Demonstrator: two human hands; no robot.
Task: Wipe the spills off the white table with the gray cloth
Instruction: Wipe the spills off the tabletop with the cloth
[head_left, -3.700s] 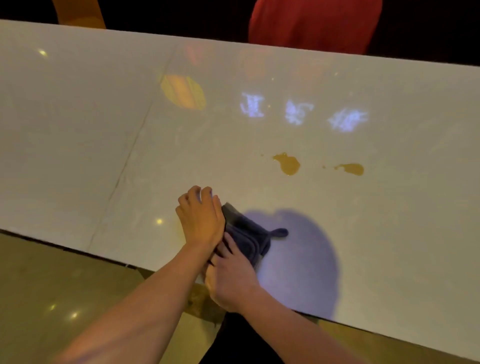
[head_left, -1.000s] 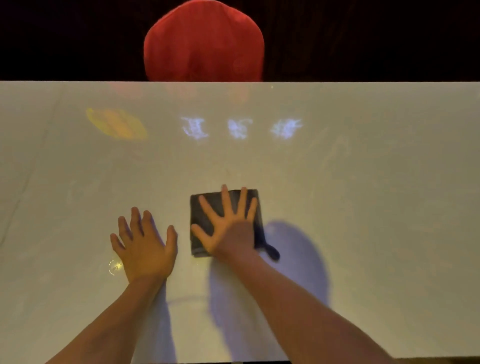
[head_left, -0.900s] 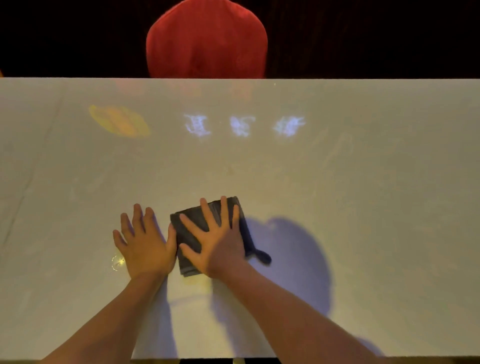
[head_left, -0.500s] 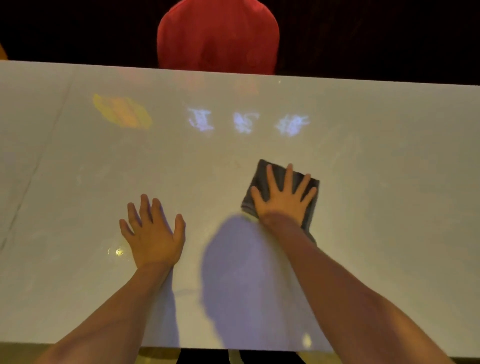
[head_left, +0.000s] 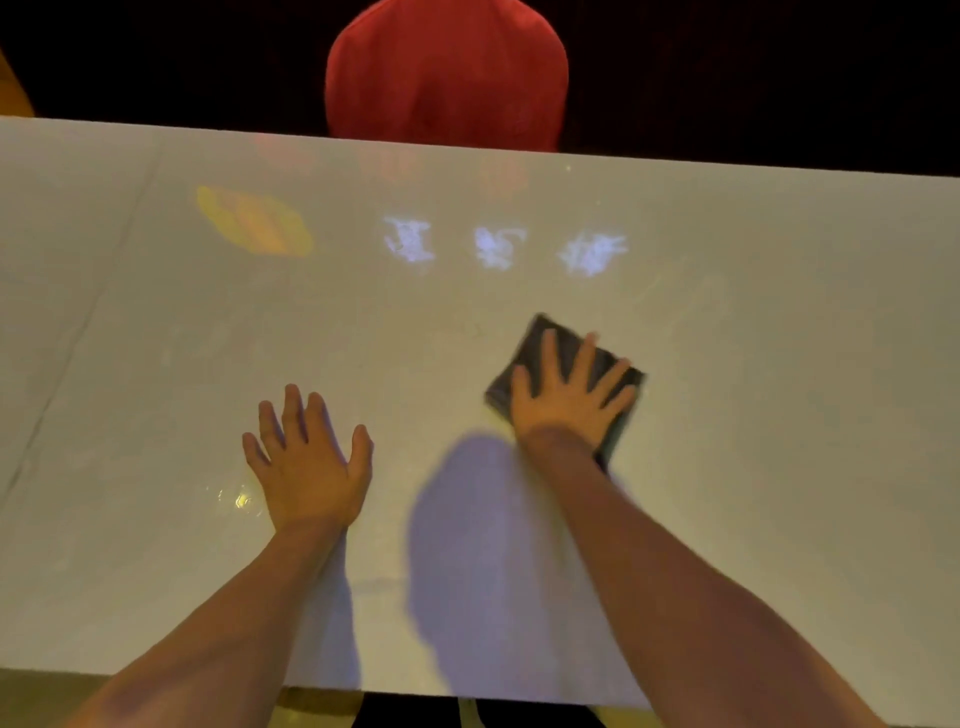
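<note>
The folded gray cloth (head_left: 540, 340) lies flat on the white table (head_left: 779, 415), right of centre. My right hand (head_left: 569, 397) presses down on it with fingers spread, covering most of it. My left hand (head_left: 306, 457) rests palm down on the bare table, fingers apart, holding nothing, well left of the cloth. No brown spill shows on the table surface around the cloth.
A red chair back (head_left: 447, 73) stands behind the table's far edge. Coloured light reflections, an orange patch (head_left: 254, 221) and three bluish ones (head_left: 498, 247), lie on the far part of the table. The near edge runs along the bottom.
My right hand slid the cloth from beside my left hand out to the right and farther away. The brown spills seen 3.7 s ago no longer show. My left hand stayed put.
</note>
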